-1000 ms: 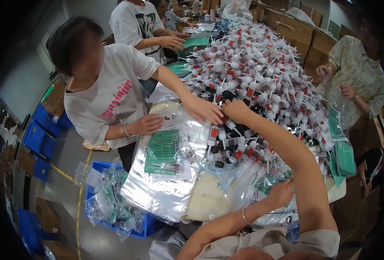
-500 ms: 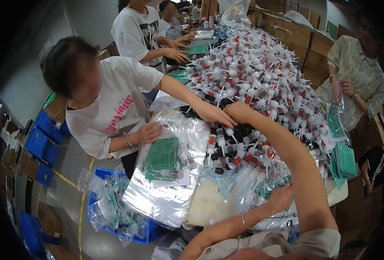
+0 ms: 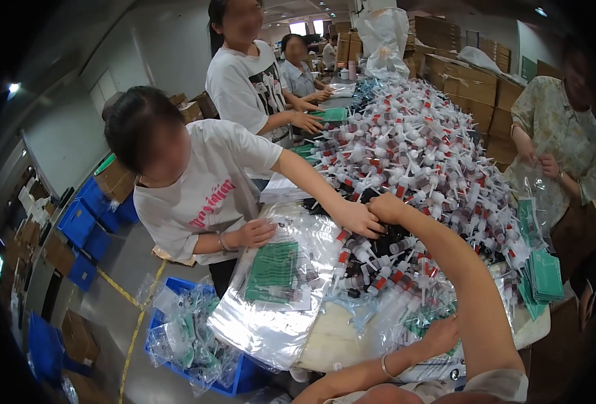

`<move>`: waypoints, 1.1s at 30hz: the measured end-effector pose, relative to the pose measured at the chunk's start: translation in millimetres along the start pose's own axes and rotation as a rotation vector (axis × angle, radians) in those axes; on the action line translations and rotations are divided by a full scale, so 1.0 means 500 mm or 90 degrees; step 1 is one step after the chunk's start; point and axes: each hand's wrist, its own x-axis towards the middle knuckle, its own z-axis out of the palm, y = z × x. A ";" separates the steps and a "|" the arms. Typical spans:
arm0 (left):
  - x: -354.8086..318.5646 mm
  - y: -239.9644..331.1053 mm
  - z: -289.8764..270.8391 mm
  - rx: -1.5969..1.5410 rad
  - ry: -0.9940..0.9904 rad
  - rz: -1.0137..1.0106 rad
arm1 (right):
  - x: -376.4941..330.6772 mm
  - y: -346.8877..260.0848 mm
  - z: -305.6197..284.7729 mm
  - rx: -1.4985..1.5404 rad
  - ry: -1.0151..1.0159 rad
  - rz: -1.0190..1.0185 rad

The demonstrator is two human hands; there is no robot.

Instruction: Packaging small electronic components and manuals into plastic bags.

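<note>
My right hand (image 3: 387,209) reaches far over the table, fingers bent down at the edge of a heap of small clear bottles (image 3: 406,145) with white nozzle tips and red or dark labels. What its fingers hold, if anything, is hidden. A co-worker's hand (image 3: 360,219) is right beside it at the same spot. My left hand (image 3: 441,335), with a bracelet at the wrist, is low at the near edge, over clear plastic packaging (image 3: 395,323) with a green card (image 3: 416,327) showing. My right forearm crosses in front of its fingers.
Left of my hands lies a stack of shiny clear bags (image 3: 254,343) bearing a green card (image 3: 271,271) and bottles. A blue crate (image 3: 241,380) of filled bags stands on the floor. More green cards (image 3: 546,276) sit at the right edge. Several co-workers stand around the table.
The view has tilted up, so the scene sits lower and further right. My right hand and the co-worker's hand stay close together at the heap. My left hand remains low by the packaging.
</note>
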 end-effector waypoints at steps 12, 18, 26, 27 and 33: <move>0.003 -0.003 0.021 -0.029 0.151 0.059 | 0.011 -0.030 0.003 -0.028 0.025 0.098; -0.005 0.027 -0.008 -0.029 0.052 0.023 | 0.015 -0.069 -0.011 -0.127 0.012 0.065; -0.014 0.025 -0.017 -0.028 0.053 -0.002 | -0.046 -0.035 -0.045 0.128 0.231 0.159; -0.008 0.033 -0.031 0.002 0.012 -0.014 | -0.067 -0.025 -0.062 0.201 0.223 0.191; 0.000 0.019 -0.022 -0.049 0.056 -0.006 | -0.274 -0.052 -0.182 0.599 0.189 0.372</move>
